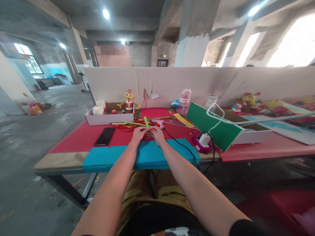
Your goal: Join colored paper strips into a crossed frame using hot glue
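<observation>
A light green paper strip (pixel 146 122) stands up between my two hands, over the near part of the red table covering. My left hand (pixel 140 133) pinches its lower end with closed fingers. My right hand (pixel 157 134) is closed at the same end, fingertips nearly meeting the left ones. A small red spot shows at the right fingertips; I cannot make out what it is. Just beyond the right hand lies a pink glue gun (pixel 158 123) with a black cord. More thin green strips (pixel 137 124) lie behind my hands.
A black phone (pixel 105 136) lies to the left. Behind it, a white box (pixel 109 118) holds paper cups and a yellow-eyed figure (pixel 128 101). To the right are a green board (pixel 213 126), a purple power socket (pixel 201 145) and a pink bottle (pixel 184 101). Blue sheet (pixel 110 159) covers the front edge.
</observation>
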{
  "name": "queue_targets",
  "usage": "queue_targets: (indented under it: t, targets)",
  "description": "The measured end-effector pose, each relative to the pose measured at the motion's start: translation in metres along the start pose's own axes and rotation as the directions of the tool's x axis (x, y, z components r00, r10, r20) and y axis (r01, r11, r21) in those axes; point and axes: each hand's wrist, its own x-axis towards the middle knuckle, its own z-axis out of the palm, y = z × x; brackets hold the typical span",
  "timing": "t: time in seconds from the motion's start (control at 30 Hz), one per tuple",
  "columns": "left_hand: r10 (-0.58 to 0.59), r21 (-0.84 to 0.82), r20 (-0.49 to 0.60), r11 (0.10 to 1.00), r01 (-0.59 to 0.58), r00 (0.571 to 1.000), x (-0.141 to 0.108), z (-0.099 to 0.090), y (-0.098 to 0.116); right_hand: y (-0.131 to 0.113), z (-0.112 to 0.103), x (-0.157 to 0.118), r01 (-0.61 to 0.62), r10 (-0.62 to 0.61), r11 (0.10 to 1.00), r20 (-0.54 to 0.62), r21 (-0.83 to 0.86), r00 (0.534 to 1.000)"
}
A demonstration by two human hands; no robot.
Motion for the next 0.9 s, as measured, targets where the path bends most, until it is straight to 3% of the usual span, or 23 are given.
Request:
queue_targets:
  t: [0.6, 0.9]
  targets:
    - [-0.128, -0.073, -0.042, 0.99, 0.124, 0.991, -0.0004, 0.0045, 0.002, -0.0002, 0.0015, -0.0004, 0.013, -0.016, 0.998, -0.046, -0.064, 0.999]
    - [-0.025, 0.004, 0.004, 1.0, 0.025, 1.0, 0.0017, 0.0022, -0.0015, 0.0014, -0.0004, 0.0021, 0.039, -0.041, 0.999, -0.137, -0.014, 0.99]
